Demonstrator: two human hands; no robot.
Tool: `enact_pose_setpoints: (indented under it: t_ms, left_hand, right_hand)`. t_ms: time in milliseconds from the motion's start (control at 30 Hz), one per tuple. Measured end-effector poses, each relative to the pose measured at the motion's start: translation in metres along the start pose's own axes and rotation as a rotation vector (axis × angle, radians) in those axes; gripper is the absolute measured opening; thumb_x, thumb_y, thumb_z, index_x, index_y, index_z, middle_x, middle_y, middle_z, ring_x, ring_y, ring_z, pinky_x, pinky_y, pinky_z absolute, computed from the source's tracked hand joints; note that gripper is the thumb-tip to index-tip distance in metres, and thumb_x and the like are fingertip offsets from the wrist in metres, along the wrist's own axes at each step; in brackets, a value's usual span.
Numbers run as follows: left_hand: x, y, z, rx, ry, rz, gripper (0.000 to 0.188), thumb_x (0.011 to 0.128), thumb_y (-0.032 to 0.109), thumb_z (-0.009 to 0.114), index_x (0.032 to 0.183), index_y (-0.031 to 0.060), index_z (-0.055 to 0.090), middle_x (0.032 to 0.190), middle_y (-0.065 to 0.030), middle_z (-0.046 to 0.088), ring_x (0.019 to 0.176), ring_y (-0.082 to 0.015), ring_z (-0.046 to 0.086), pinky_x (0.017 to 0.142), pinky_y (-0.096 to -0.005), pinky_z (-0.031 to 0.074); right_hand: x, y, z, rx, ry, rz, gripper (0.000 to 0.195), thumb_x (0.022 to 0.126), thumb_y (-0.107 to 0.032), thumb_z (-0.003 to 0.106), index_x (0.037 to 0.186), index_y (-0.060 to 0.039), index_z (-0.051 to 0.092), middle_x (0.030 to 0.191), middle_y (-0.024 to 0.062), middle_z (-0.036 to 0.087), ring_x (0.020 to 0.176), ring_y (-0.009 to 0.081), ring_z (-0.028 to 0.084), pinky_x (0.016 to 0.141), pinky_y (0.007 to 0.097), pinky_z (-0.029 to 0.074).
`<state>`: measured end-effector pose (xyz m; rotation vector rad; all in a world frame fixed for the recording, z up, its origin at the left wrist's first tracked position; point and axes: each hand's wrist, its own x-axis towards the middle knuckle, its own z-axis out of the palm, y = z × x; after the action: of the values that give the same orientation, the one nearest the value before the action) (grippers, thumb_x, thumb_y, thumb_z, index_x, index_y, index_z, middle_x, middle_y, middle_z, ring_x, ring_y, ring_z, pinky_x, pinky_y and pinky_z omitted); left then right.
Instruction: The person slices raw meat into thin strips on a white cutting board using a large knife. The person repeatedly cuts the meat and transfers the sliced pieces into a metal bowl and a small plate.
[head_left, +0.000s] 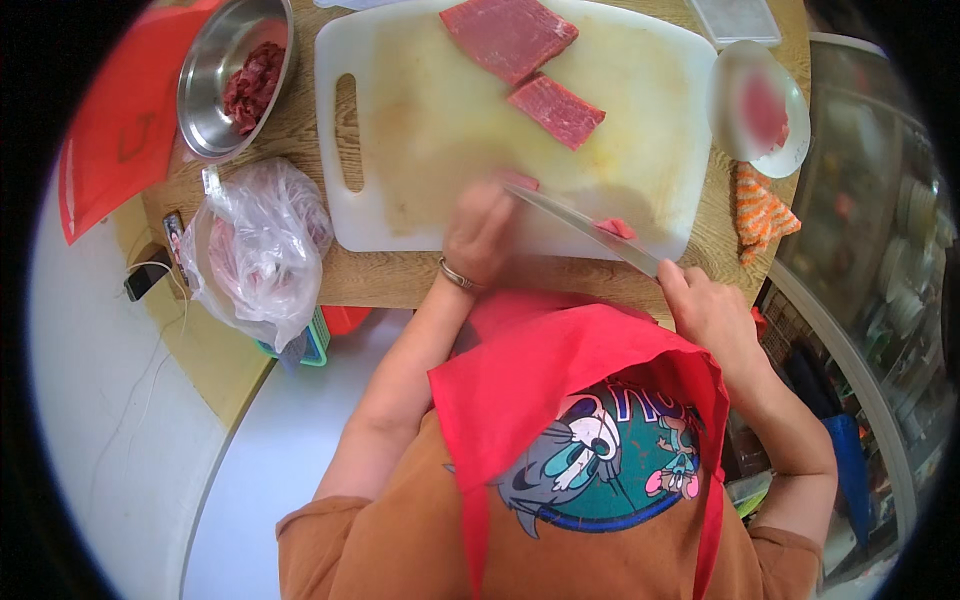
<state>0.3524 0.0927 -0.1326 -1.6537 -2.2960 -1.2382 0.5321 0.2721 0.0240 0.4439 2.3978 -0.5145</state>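
Note:
My right hand (709, 304) grips the handle end of a long-bladed knife (577, 217), whose blade slants up and left over the near part of a white plastic cutting board (420, 150). Blurred, my left hand (476, 229) is at the blade's tip end, its fingers beside a small piece of raw meat (525, 181); whether they grip it is unclear. Against the blade, nearer the handle, lies a small red meat slice (616, 228). Two larger raw meat pieces are farther up the board: a big slab (510, 37) and a smaller block (559, 110).
Left of the board are a steel bowl (202, 97) with cut meat (255, 86) and a clear plastic bag (259, 255). To the right are a white plate (791, 154) with meat, partly blurred, and an orange-striped cloth (761, 210). A phone (148, 281) with a cable sits far left.

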Motion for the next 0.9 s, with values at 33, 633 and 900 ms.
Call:
enact_pose_setpoints:
  t_ms: [33,633,900]
  left_hand:
    - [-0.001,0.000,0.001,-0.003,0.004,0.011,0.026,0.074,-0.003,0.058,0.101,-0.0014,0.060,0.106,-0.0154,0.059,0.092,-0.0317,0.058,0.081,-0.0391,0.047]
    - [-0.006,0.001,0.003,0.081,0.035,-0.095,0.031,0.072,0.001,0.070,0.101,0.0040,0.062,0.103,-0.0092,0.058,0.093,-0.0262,0.056,0.082,-0.0349,0.046]
    - [-0.004,-0.002,-0.001,0.045,0.027,-0.071,0.026,0.072,0.000,0.067,0.097,0.0040,0.063,0.100,-0.0104,0.060,0.091,-0.0282,0.056,0.080,-0.0362,0.046]
  right_hand:
    - [0.001,0.000,0.001,0.009,0.001,-0.007,0.016,0.082,-0.007,0.047,0.096,-0.0036,0.043,0.073,0.0175,0.059,0.061,0.0349,0.061,0.051,0.0440,0.049]
    - [0.043,-0.005,-0.013,0.145,0.085,-0.136,0.020,0.079,-0.008,0.050,0.098,-0.0061,0.044,0.074,0.0176,0.057,0.065,0.0384,0.057,0.055,0.0451,0.044]
    - [0.048,-0.016,0.017,0.134,0.080,-0.088,0.019,0.080,-0.007,0.048,0.099,-0.0022,0.044,0.075,0.0197,0.060,0.065,0.0354,0.062,0.053,0.0449,0.050]
